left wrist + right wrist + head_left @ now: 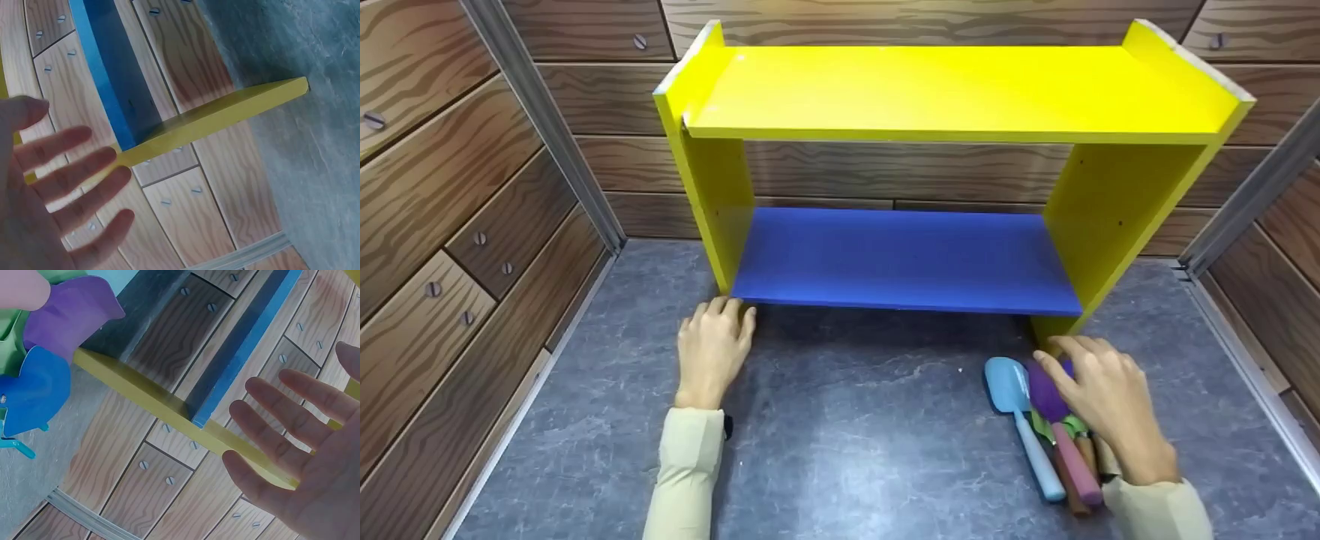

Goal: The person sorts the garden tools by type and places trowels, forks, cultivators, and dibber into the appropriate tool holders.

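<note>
A yellow shelf unit (952, 97) with a blue lower board (900, 259) stands at the back of the grey floor. My left hand (712, 345) lies flat on the floor by the unit's left foot, fingers straight and spread (73, 174). My right hand (1102, 394) hovers over a bundle of silicone utensils, fingers spread (292, 433), holding nothing. The bundle holds a light blue spatula (1011, 390), a purple spatula (1046, 394) with a pink handle, and others hidden under the hand. The purple head (70, 312) and a blue piece (34, 391) appear in the right wrist view.
Wood-grain panels with screw heads (435, 225) wall in the left, back and right sides. Metal corner strips (540, 120) run down the corners. Grey stone-patterned floor (855, 450) stretches between my two arms. The yellow side panel's edge (225, 115) crosses the left wrist view.
</note>
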Demonstrator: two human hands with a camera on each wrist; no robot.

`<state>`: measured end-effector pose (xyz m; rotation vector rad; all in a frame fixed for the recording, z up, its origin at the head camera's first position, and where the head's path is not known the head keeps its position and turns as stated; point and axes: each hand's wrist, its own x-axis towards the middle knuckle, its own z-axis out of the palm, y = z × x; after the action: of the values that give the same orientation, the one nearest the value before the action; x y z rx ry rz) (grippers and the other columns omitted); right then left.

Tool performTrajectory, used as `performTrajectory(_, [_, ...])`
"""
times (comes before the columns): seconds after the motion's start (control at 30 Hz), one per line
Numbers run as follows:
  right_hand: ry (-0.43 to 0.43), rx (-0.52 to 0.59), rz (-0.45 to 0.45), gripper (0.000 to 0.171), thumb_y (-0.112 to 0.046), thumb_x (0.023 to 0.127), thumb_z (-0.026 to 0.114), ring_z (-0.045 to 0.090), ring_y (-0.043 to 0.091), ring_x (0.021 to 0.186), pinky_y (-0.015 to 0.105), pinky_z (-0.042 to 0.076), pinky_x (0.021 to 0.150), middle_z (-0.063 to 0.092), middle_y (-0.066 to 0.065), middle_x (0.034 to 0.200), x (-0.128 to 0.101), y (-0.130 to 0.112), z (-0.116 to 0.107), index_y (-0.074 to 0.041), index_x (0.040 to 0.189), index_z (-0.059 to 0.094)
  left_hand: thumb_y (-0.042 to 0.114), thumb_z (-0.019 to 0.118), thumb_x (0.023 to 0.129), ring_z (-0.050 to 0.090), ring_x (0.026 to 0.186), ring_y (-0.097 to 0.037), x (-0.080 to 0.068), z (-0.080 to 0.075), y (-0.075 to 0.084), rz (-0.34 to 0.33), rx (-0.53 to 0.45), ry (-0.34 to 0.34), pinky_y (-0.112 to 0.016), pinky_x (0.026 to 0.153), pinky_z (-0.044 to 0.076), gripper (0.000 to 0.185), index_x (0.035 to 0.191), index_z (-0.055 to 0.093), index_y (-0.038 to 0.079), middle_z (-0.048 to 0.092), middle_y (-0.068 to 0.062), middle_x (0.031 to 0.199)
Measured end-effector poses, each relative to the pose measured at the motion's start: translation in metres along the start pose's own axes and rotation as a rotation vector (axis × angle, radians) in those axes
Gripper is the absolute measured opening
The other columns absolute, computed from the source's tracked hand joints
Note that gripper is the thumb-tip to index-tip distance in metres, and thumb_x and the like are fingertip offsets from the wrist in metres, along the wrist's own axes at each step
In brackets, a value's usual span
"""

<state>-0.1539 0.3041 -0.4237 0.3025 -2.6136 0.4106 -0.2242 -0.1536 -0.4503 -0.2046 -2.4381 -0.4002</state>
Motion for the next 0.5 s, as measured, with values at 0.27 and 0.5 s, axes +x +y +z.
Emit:
performTrajectory(0.27, [-0.018, 0.014, 0.021, 0.038, -0.023, 0.094, 0.072, 0.064, 0.052, 0.096, 0.067, 0.049, 0.076, 0.068, 0.029, 0.113, -0.0016, -0.0019, 0.0030, 0.007, 0.116, 0.069, 0.021, 0.065, 0.098, 0.067, 0.078, -0.043, 0.0011, 0.0044, -0.0017, -0.156, 0.004, 0.012, -0.056, 0.064, 0.054, 0.029, 0.098, 0.072, -0.007, 0.072, -0.023, 0.095])
performTrajectory(0.5, [-0.011, 0.023, 0.021, 0.034, -0.022, 0.093, 0.074, 0.065, 0.052, 0.093, 0.067, 0.049, 0.076, 0.070, 0.027, 0.111, -0.0031, -0.0029, 0.0049, 0.006, 0.113, 0.071, 0.024, 0.063, 0.099, 0.066, 0.085, -0.047, 0.0032, 0.0108, -0.0073, -0.275, 0.001, 0.019, -0.059, 0.069, 0.053, 0.034, 0.099, 0.070, -0.009, 0.070, -0.025, 0.098])
